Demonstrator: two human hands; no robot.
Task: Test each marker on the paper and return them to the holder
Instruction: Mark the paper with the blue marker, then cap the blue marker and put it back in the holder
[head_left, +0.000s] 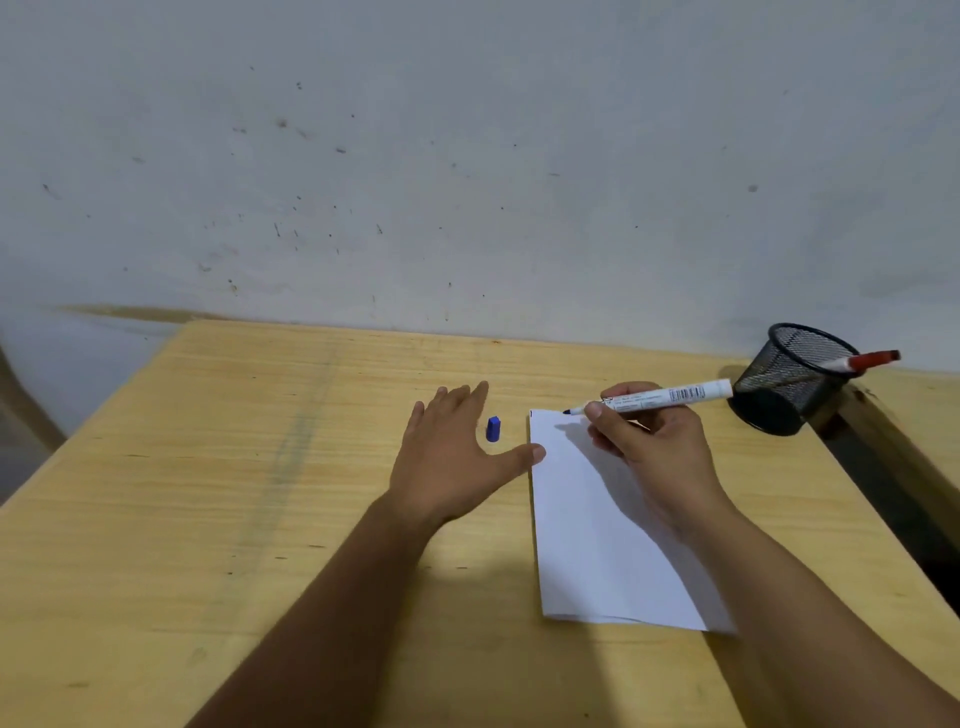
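A white sheet of paper (597, 540) lies on the wooden table (208, 493). My right hand (654, 452) grips an uncapped white marker (670, 396), its dark tip just above the paper's far edge. A blue cap (493, 428) stands on the table left of the paper. My left hand (452, 462) lies flat and open beside the cap, its thumb touching the paper's left edge. A black mesh holder (795, 379) stands at the far right with a red-capped marker (865, 360) leaning out of it.
A marked grey wall (467, 156) rises right behind the table. The table's right edge drops into a dark gap (893, 493) just past the holder. Bare wood stretches to the left of my left hand.
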